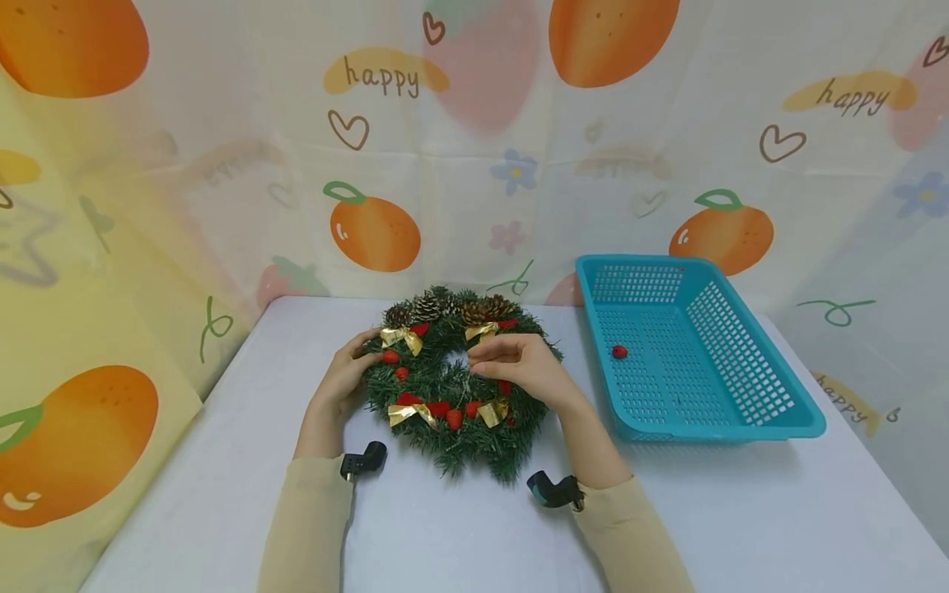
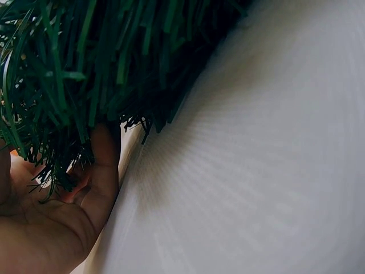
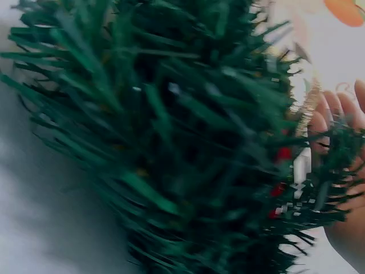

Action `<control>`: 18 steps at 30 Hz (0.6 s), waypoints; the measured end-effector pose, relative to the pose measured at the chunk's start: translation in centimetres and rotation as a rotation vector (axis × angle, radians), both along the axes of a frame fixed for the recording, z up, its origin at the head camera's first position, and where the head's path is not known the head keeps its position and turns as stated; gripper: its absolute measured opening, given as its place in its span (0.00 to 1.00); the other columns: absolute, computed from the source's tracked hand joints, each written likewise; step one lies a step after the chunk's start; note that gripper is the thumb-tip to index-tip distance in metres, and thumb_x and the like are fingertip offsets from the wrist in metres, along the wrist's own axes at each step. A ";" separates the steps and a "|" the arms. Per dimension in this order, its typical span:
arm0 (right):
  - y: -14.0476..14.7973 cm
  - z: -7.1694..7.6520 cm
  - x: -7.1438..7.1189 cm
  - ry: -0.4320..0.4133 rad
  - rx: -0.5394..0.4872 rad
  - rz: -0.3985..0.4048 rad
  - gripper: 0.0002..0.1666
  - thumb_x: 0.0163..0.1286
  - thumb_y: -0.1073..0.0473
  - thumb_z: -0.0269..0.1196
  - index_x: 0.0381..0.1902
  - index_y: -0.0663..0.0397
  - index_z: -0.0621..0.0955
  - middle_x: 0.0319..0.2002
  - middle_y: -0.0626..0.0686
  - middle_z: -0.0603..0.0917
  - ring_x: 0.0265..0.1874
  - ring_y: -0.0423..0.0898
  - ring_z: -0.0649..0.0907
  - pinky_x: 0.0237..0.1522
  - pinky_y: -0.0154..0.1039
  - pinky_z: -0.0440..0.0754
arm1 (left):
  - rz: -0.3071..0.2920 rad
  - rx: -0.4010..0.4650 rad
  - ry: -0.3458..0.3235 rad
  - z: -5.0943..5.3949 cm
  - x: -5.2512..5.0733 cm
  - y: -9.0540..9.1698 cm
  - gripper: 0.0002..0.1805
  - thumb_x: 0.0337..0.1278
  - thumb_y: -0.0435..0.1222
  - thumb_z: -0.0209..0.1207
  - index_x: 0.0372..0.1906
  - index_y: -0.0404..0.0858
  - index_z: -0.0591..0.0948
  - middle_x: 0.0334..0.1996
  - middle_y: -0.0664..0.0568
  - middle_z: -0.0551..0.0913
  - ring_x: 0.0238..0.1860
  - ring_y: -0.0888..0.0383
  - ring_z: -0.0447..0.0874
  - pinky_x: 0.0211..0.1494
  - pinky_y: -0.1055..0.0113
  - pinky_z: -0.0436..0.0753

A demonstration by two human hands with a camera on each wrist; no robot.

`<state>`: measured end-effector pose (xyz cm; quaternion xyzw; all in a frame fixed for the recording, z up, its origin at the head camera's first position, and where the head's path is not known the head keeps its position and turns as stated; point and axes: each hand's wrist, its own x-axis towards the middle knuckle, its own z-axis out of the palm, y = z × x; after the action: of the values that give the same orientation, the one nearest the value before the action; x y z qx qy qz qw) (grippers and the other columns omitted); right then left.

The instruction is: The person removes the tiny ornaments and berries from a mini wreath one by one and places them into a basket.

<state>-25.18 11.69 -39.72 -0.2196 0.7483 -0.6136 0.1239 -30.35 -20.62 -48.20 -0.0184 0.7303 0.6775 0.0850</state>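
Beige sleeves [image 1: 306,523] nearest the camera, running out of the bottom of the head view, with black wrist cameras [image 1: 553,490] at the cuffs. Beyond them, the green wreath [image 1: 474,449] on the surface [image 1: 460,535], close to the far edge and a little left of the middle. Left hand [image 1: 343,375] gripping the wreath's left side, with a finger tucked under the greenery in the left wrist view. Right hand [image 1: 522,366] over the wreath, fingertips and thumb close together by the central hole; cannot tell whether pinching anything small. Toward the far right corner, a blue basket [image 1: 689,354] with a red berry [image 1: 619,352] inside.

Probably light and springy, prickly rather than slippery, fairly easy to bend. Best held by the ring itself, deep through the needles, clear of the gold bows [image 1: 401,338], red ornaments [image 1: 454,420] and pine cones [image 1: 426,308], all perhaps apt to shift or work loose.

Hidden: the wreath's underside and core, plus most of the left fingertips, buried in greenery. Right wrist view blurred and largely blocked by needles, with only part of a hand showing at its right edge.
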 end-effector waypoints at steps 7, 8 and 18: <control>-0.1 -1.2 -0.3 -0.024 0.067 0.086 0.18 0.65 0.59 0.68 0.52 0.59 0.84 0.51 0.62 0.87 0.42 0.43 0.89 0.50 0.45 0.87 | -0.004 -0.030 0.011 0.2 0.2 0.1 0.30 0.71 0.34 0.51 0.76 0.45 0.62 0.82 0.47 0.42 0.81 0.41 0.33 0.81 0.38 0.40; 0.0 -1.4 -0.4 -0.028 0.064 0.096 0.18 0.65 0.60 0.68 0.51 0.60 0.84 0.51 0.63 0.87 0.42 0.42 0.89 0.50 0.44 0.87 | -0.006 -0.039 0.016 0.3 0.2 0.1 0.30 0.71 0.34 0.51 0.76 0.45 0.62 0.82 0.47 0.41 0.82 0.41 0.33 0.81 0.38 0.40; 0.7 -2.5 -0.6 -0.037 0.137 0.180 0.18 0.64 0.59 0.69 0.51 0.58 0.85 0.49 0.62 0.88 0.40 0.43 0.89 0.47 0.41 0.87 | -0.008 -0.075 0.017 0.3 0.1 -0.1 0.31 0.71 0.34 0.51 0.76 0.43 0.61 0.81 0.44 0.38 0.81 0.41 0.29 0.81 0.37 0.37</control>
<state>-25.76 12.41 -42.24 -0.2655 0.7633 -0.5514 0.2071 -30.20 -20.70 -47.92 -0.0130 0.7559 0.6496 0.0807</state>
